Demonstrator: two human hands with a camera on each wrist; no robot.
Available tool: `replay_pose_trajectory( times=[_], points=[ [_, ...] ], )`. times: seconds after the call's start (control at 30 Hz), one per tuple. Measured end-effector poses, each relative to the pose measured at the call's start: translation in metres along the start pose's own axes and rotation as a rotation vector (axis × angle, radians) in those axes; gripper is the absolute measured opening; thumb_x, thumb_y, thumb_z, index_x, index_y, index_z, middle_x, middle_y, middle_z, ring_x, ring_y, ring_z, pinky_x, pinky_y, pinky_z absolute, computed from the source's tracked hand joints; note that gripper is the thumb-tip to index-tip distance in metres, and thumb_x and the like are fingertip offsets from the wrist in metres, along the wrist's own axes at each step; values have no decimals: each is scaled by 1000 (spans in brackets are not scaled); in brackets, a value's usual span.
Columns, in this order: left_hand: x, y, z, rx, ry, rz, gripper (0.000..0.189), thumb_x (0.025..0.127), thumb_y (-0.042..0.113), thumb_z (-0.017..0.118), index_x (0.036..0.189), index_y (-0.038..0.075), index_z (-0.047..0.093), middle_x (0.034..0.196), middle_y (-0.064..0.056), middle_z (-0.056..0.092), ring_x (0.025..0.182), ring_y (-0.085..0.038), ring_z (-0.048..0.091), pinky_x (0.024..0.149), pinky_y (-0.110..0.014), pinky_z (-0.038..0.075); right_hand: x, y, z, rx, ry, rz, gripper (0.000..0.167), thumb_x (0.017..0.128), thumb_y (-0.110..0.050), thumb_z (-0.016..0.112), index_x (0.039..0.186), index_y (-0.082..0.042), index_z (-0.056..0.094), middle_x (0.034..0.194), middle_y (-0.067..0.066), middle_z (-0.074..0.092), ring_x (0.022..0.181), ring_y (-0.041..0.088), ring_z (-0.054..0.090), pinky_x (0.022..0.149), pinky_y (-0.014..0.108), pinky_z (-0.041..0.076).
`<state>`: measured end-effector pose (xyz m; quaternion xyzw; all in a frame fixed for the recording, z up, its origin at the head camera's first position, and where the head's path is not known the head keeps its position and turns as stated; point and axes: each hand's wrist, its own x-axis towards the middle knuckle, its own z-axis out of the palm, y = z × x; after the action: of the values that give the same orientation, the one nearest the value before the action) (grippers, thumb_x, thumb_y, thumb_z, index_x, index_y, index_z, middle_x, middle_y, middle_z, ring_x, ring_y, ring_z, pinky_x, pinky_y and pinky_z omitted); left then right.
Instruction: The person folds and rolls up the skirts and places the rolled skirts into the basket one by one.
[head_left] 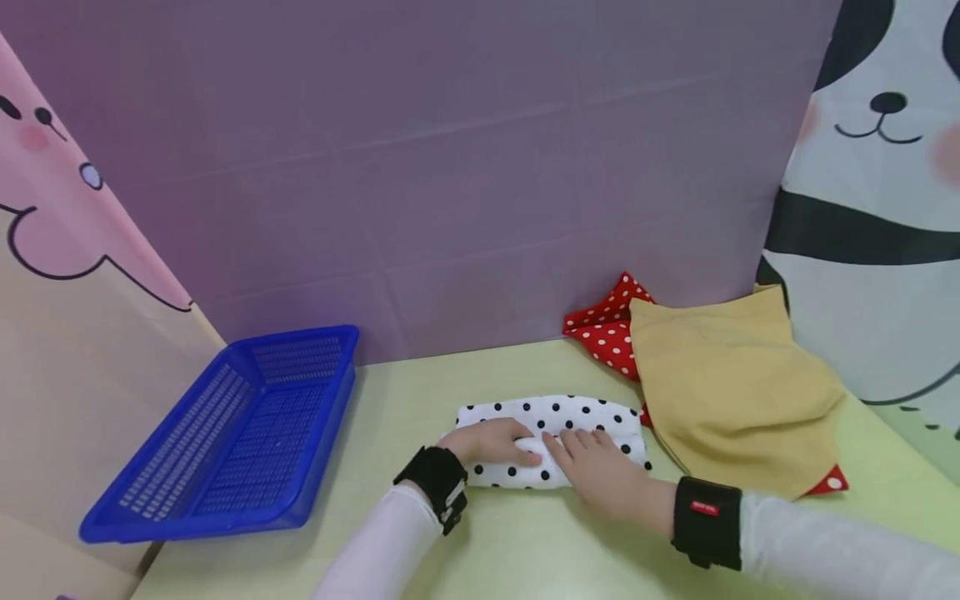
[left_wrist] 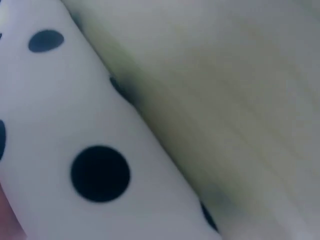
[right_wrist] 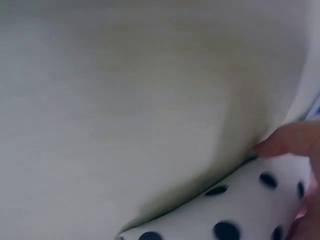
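A white cloth with black polka dots [head_left: 555,477] lies folded into a long strip on the table, its straight near edge also showing in the left wrist view. The left hand [head_left: 491,442] is on the left half of the strip, with a ridge of cloth between its thumb and index finger. The right hand [head_left: 603,475] rests on the strip from the near side, fingers extended across its top. In the right wrist view, one digit [right_wrist: 285,140] of that hand touches the cloth's edge. The undersides of both hands are hidden.
A blue plastic basket [head_left: 292,510] with slotted walls stands at the left of the pale green table [head_left: 397,375]. At the right lies a tan cloth [head_left: 727,375] over a red cloth with white dots [head_left: 611,346]. A purple backdrop [head_left: 450,183] rises behind.
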<state>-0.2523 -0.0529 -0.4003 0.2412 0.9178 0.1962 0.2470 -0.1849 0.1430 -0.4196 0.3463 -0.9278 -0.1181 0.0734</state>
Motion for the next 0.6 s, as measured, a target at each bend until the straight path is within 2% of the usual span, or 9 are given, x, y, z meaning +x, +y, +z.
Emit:
replay_pose_trajectory(
  times=[0.1,0.2,0.33,0.4,0.53,0.6],
  points=[
    [3,-2,-2,-35,-7,-19,53,87,45,62,127,10,59,129,-3,58,122,-19,51,103,-36,40,-8,-14,0,-142,-16,45,57,88,-22,62,141,-12,42,141,14,45,125,32,47,98,54,42],
    [7,-2,-3,-53,-13,-25,51,87,46,62,125,12,61,131,-3,57,123,-20,50,103,-38,39,-15,-26,-3,-201,-37,75,53,91,-25,56,141,-16,44,148,9,39,130,34,42,97,60,39],
    [9,-2,-5,-51,-17,-12,49,88,46,60,125,14,61,132,-3,57,124,-20,50,105,-39,38,-18,-30,-6,-205,-15,74,54,88,-30,57,139,-15,48,148,9,39,129,37,42,92,64,40],
    [9,-2,-4,-58,-25,7,48,91,45,57,130,16,58,135,-2,55,128,-20,47,107,-39,36,-17,-28,-6,-197,32,55,53,86,-27,60,137,-13,50,146,10,42,126,37,46,89,65,42],
    [5,-3,0,-54,-19,75,47,97,40,50,140,22,47,143,0,47,135,-20,40,110,-39,32,-13,-19,-3,-177,114,0,55,82,-17,66,134,-10,53,141,12,48,120,38,52,83,64,46],
    [3,-4,3,-4,11,120,46,99,38,46,142,24,43,143,-2,47,134,-20,41,110,-38,33,-11,-15,-1,-165,129,-19,57,80,-15,68,134,-9,53,139,13,49,118,39,53,82,64,47]
  ],
)
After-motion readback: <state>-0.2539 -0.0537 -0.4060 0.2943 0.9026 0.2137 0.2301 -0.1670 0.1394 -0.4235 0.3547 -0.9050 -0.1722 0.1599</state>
